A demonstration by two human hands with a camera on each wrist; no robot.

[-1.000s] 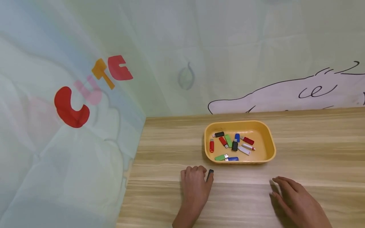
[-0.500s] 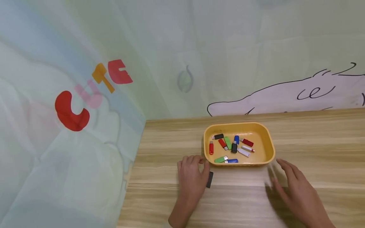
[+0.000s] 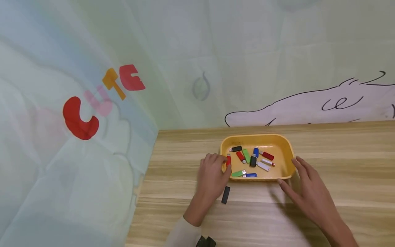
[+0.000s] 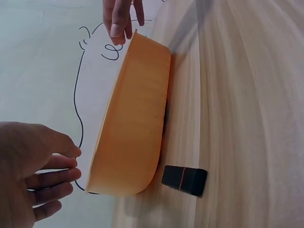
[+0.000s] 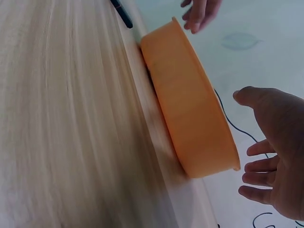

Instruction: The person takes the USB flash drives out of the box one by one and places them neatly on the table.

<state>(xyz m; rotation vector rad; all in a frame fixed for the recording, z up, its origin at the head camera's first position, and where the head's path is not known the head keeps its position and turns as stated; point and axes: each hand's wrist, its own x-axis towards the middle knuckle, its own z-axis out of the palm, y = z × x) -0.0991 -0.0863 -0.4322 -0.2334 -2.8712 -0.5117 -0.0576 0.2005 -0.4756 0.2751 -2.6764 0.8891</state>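
On my head feed, a yellow-orange plastic tray with rounded corners [image 3: 283,166] sits on the light wood-grain bench [image 3: 176,164], between the hands. The left hand [image 3: 213,176] is at its left end, fingers relaxed and slightly bent, thumb apart, pinching nothing. The right hand [image 3: 311,192] is at the other end, thumb and fingers spread. Both wrist feeds show me fingertips just beside the rim. Inside the tray I see scattered USB sticks, among them a green plastic stick [image 3: 239,173], a white stick [image 3: 263,166] and a dark red stick [image 3: 267,155]. A slim black rectangular stick [image 3: 226,195] lies on the bench, just in front of the tray's near-left corner.
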